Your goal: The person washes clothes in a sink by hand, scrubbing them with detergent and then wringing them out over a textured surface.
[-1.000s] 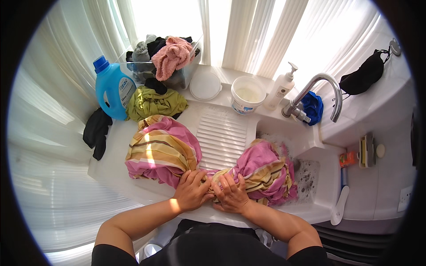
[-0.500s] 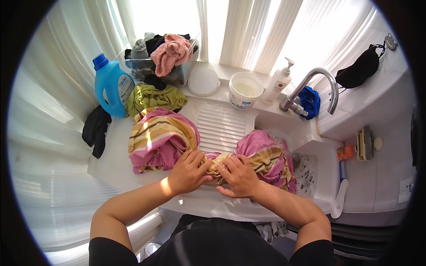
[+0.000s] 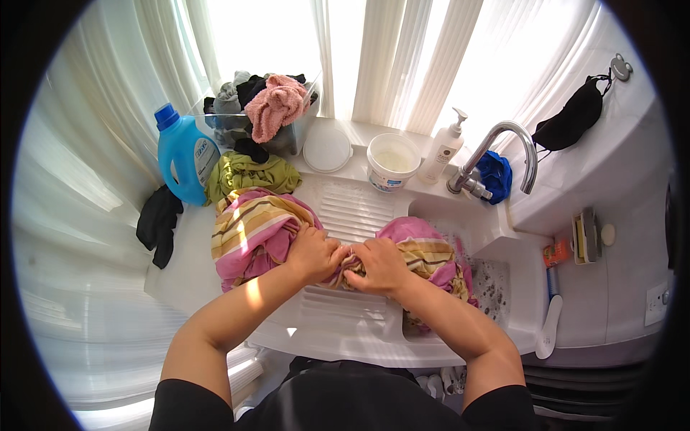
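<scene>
A large pink cloth with yellow and brown stripes [image 3: 251, 241] spans the sink. One bunched end lies on the left counter, and the other droops into the basin on the right. Its narrow middle crosses the ribbed washboard [image 3: 352, 215]. My left hand [image 3: 314, 253] is closed on the gathered cloth at the inner edge of the left bundle. Close beside it, my right hand [image 3: 377, 266] grips the same narrow stretch, thumb toward me. Parts of the cloth under both palms are hidden.
Suds and water show in the white basin [image 3: 492, 284]. Behind stand a blue detergent bottle [image 3: 188, 161], a clear bin of clothes [image 3: 287, 133], a white tub [image 3: 393, 164], a pump bottle [image 3: 442, 151] and a curved faucet [image 3: 528, 154]. A green garment [image 3: 251, 172] touches the striped cloth.
Both hands have moved slightly away from me and closer together, pressing the middle of the cloth onto the washboard. The view has shifted a little.
</scene>
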### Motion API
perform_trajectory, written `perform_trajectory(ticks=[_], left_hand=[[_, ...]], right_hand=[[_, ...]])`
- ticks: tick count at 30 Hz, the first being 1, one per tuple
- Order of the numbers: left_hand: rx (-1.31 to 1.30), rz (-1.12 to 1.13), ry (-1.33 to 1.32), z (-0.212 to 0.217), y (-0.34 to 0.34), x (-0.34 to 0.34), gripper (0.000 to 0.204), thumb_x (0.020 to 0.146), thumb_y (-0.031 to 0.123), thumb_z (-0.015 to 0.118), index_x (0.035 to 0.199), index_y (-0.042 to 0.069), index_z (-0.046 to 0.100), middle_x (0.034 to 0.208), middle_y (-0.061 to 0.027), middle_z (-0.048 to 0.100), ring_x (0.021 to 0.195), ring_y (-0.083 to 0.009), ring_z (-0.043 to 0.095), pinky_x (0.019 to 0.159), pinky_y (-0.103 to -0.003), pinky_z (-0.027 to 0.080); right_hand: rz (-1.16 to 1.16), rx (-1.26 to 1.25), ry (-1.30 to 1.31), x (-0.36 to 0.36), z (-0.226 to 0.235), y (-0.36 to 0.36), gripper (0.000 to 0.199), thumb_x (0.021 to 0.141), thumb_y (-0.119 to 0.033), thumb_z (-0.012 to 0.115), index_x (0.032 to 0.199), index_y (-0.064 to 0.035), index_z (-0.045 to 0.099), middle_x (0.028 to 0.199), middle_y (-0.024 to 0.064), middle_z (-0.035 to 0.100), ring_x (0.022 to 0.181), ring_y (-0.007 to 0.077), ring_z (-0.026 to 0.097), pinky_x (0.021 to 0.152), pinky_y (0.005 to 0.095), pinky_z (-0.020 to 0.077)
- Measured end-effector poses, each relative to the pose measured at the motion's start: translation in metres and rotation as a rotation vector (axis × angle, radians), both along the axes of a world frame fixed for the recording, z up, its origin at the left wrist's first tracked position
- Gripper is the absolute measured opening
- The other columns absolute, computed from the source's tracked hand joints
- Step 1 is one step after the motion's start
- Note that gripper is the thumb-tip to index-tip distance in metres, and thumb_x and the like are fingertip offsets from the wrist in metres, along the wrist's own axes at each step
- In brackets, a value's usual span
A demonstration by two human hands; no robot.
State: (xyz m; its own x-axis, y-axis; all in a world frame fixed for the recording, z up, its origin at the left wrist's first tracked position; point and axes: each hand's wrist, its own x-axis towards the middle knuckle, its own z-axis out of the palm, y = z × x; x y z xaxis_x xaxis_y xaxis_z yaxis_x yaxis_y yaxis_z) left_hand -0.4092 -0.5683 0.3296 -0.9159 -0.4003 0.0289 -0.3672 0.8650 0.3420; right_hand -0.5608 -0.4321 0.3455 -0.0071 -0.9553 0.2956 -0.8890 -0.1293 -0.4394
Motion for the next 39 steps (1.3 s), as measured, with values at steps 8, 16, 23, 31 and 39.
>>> perform_trajectory(ticks=[8, 16, 23, 31, 39], left_hand=[[-0.193, 0.11, 0.484, -0.041, 0.006, -0.003, 0.022, 0.084, 0.024, 0.064, 0.071, 0.006, 0.062, 0.074, -0.0089, 0.055, 0.076, -0.0302, 0.052, 0.073, -0.046, 0.038], [-0.099, 0.164, -0.116, -0.001, -0.007, -0.011, 0.045, 0.089, 0.044, 0.057, 0.112, 0.006, 0.065, 0.113, -0.0242, 0.056, 0.107, -0.0415, 0.048, 0.093, -0.053, 0.036], [-0.174, -0.087, 0.184, -0.024, 0.041, 0.06, 0.031, 0.085, 0.041, 0.061, 0.088, 0.01, 0.064, 0.095, -0.0135, 0.06, 0.086, -0.0347, 0.055, 0.081, -0.051, 0.039], [-0.48, 0.249, 0.534, -0.039, -0.052, -0.046, 0.029, 0.088, 0.034, 0.059, 0.081, 0.006, 0.066, 0.081, -0.017, 0.063, 0.077, -0.0343, 0.059, 0.077, -0.047, 0.043], [-0.296, -0.288, 0.357, -0.003, 0.065, 0.076, 0.027, 0.076, 0.031, 0.068, 0.066, 0.01, 0.056, 0.062, -0.0047, 0.046, 0.06, -0.0236, 0.047, 0.068, -0.039, 0.036]], right_hand=[[-0.154, 0.132, 0.009, 0.002, -0.034, -0.027, 0.033, 0.076, -0.035, 0.061, 0.087, -0.0038, 0.064, 0.085, 0.0145, 0.059, 0.085, 0.0326, 0.059, 0.077, 0.0422, 0.0465], [-0.127, 0.42, -0.159, -0.005, -0.018, -0.036, 0.05, 0.078, -0.041, 0.062, 0.113, -0.005, 0.06, 0.102, 0.0195, 0.061, 0.098, 0.034, 0.058, 0.082, 0.0487, 0.0447], [-0.002, -0.2, 0.274, 0.043, -0.049, 0.029, 0.049, 0.071, -0.048, 0.064, 0.104, -0.0116, 0.063, 0.104, 0.0125, 0.061, 0.104, 0.0279, 0.056, 0.096, 0.0522, 0.0332], [-0.403, 0.131, -0.05, -0.004, -0.017, -0.075, 0.038, 0.074, -0.036, 0.058, 0.082, 0.0002, 0.066, 0.088, 0.0187, 0.065, 0.086, 0.0363, 0.062, 0.071, 0.0494, 0.0496], [0.053, -0.396, 0.238, 0.056, -0.022, 0.043, 0.021, 0.067, -0.03, 0.065, 0.064, -0.0129, 0.053, 0.065, 0.0041, 0.046, 0.064, 0.0227, 0.049, 0.068, 0.0373, 0.0387]])
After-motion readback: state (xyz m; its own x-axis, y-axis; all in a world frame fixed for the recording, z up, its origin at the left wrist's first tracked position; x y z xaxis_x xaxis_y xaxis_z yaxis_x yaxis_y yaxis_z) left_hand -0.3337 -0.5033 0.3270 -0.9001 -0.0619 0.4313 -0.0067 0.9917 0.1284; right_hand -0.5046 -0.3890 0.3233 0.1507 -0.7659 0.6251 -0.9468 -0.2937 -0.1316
